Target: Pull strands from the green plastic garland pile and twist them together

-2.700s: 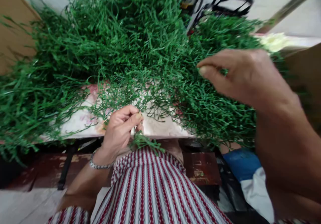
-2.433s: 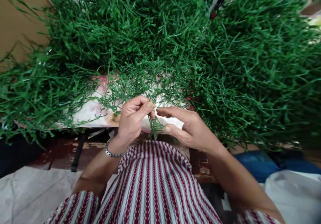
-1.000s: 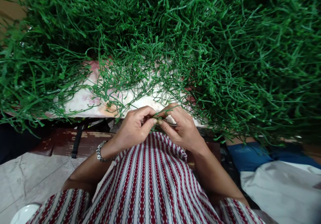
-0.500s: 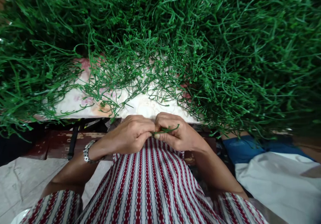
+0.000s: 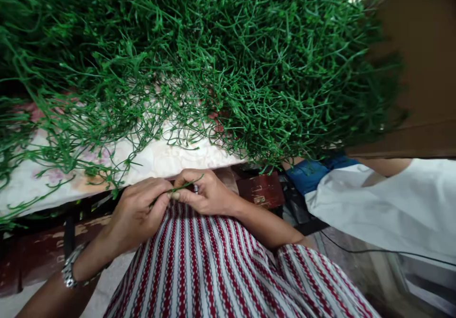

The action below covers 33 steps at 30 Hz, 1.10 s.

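Observation:
A thin green stem (image 5: 188, 183) runs between my two hands, just beyond the lap of the striped garment. My left hand (image 5: 142, 209), with a metal watch band at its wrist, pinches one end between thumb and finger. My right hand (image 5: 204, 193) grips the same stem close beside it, with a ring on one finger; the stem's tip sticks up past the fingers. In front of both hands, a big tangled heap of green stems (image 5: 256, 66) lies on a floral cloth (image 5: 167, 159).
At the right rises a brown cardboard surface (image 5: 423, 80). Below it, a person in a white garment (image 5: 384, 204) and blue clothing sits close by. A dark red wooden bench (image 5: 261, 190) lies beneath the cloth's edge. A black cable crosses the lower right.
The view has swung right, bringing the cardboard into sight. My left hand has tilted and its thumb shows more. More of the stem shows between my hands.

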Available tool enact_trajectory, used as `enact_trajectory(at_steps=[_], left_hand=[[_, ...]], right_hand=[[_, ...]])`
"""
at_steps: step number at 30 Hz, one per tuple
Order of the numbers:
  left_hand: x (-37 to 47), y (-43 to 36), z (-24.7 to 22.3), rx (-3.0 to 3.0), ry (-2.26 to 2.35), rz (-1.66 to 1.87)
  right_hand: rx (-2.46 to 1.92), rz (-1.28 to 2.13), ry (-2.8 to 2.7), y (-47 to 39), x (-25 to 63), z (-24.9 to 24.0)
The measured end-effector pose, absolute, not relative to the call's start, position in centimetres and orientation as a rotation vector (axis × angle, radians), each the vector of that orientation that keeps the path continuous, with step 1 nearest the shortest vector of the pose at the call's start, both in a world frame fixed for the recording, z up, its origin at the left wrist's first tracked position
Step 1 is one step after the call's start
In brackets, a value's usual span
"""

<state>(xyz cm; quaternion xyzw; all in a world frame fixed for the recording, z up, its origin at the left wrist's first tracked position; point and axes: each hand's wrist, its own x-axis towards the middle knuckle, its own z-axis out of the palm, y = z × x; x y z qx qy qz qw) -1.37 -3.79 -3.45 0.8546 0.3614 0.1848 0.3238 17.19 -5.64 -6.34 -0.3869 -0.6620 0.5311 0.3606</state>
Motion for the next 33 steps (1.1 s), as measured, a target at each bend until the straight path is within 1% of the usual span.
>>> enact_trajectory(at_steps=[2, 7, 9, 19, 25, 27, 29, 30, 31, 33], left_hand=[[-1.0, -3.8, -3.1, 2.230, 0.855, 0.447], [-0.4, -3.1, -1.2, 2.159, 0.491, 0.191], [-0.3, -2.8, -0.9, 2.108, 0.423, 0.145], [-0.4, -2.4, -1.1, 2.007, 0.304, 0.010], [-2.5, -1.3, -0.2, 1.928, 0.321, -0.002], [-3.9, -0.8, 0.4, 1.873, 0.438, 0.128], [-4.6, -0.5, 0.8, 1.793, 0.654, 0.413], [-4.5, -0.4, 1.0, 1.770, 0.778, 0.452], [-4.1, -0.5, 1.0, 1.770, 0.815, 0.399], [-2.7, -0.6, 0.7, 1.721, 0.924, 0.367]], right_hand=[[-0.947, 1.474, -1.743, -5.5, 17.7, -6.3], [-0.611, 1.839, -1.840, -5.0, 19.0, -6.2], [-0.555, 1.905, -1.838, -5.0, 19.1, -6.2], [-0.428, 1.775, -2.080, -4.6, 18.7, -5.0], [-0.406, 1.842, -2.140, -4.5, 19.6, -3.6], [-0.469, 1.797, -2.149, -4.5, 21.2, -2.6], [-0.693, 1.610, -2.090, -4.2, 22.6, -1.8], [-0.803, 1.471, -2.054, -3.9, 23.0, -1.5], [-0.874, 1.348, -2.024, -3.5, 23.2, -1.3], [-0.930, 1.182, -1.972, -2.8, 22.5, -1.5]])
